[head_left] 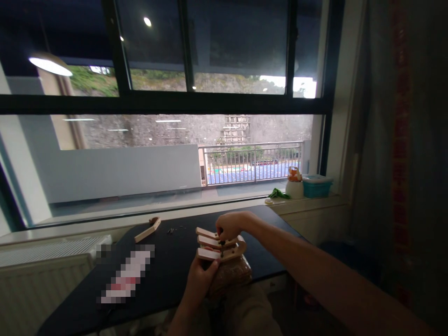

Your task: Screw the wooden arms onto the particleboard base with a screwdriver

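Observation:
My left hand (199,278) grips from below a wooden assembly (217,247) of three light slats joined to a curved piece, held over the near edge of a dark table (168,275). My right hand (229,226) is closed on a small dark screwdriver (221,247) that stands upright on top of the assembly. A loose wooden piece (148,229) lies on the table at the far left. A few small dark screws (172,230) lie near it.
A blurred-out flat item (128,275) lies on the table's left part. A white radiator (45,266) stands at the left. On the window sill (308,200) are a teal box (317,185), a white jar (294,184) and a green cloth (279,193).

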`<state>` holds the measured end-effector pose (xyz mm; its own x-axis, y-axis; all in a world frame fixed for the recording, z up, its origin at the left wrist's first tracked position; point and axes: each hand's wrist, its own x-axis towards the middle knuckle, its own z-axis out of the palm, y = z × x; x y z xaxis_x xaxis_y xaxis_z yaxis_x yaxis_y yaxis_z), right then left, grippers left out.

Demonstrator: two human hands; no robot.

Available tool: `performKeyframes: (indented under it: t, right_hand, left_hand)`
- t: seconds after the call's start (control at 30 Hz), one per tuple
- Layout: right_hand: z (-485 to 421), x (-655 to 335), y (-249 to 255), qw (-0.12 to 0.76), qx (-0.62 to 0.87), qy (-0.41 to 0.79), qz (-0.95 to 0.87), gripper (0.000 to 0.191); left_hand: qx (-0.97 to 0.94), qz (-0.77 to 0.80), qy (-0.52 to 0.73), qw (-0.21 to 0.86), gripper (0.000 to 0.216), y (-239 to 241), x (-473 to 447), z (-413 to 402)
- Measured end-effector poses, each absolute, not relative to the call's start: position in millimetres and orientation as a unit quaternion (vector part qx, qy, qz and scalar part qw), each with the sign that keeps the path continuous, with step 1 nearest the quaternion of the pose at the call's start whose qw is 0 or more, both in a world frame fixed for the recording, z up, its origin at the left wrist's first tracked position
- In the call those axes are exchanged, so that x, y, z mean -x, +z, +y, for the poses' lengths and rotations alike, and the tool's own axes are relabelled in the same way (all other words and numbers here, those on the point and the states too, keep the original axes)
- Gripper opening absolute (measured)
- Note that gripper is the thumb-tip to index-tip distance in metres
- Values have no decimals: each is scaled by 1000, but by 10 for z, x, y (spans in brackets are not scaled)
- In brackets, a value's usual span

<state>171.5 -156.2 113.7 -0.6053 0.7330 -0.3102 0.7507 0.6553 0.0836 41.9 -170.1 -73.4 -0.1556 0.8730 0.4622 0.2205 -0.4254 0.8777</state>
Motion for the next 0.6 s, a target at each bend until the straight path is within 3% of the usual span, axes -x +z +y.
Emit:
performKeyframes:
  t: [0.6]
  right_hand:
    - [-1452, -1712, 1100, 146, -459, 20, 876, 38]
  left_hand:
    - [-591, 469, 596, 276, 24, -716, -415, -1715]
